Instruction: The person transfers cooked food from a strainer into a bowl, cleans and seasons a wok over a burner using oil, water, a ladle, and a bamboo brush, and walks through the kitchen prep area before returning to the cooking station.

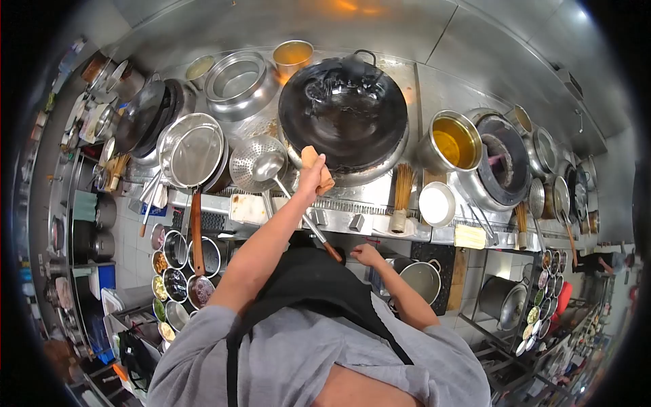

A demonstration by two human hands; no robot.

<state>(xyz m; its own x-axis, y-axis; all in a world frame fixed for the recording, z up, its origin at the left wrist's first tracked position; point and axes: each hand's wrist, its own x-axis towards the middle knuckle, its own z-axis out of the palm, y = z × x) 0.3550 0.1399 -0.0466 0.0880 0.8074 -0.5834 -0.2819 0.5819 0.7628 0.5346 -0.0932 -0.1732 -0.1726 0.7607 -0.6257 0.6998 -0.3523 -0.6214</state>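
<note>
My left hand (311, 182) is closed on a folded tan cloth (317, 163) at the near left rim of a large black wok (346, 129). The wok sits on the burner, its inside dark and shiny wet. Whether a handle lies under the cloth is hidden. In front of my black apron (305, 278), my right hand (367, 255) is held low, fingers curled, with nothing visible in them. Left of the wok, a ladle (269, 165) lies over a perforated strainer (251, 161), its long handle passing under my left forearm.
A pot of yellow oil (453, 141) and a white bowl (437, 204) stand to the right, near a bamboo brush (403, 193). Mesh sieves (195, 152) and a steel pot (236, 81) are on the left. A second burner (503, 159) glows at right. Ingredient bowls (175, 285) stand below left.
</note>
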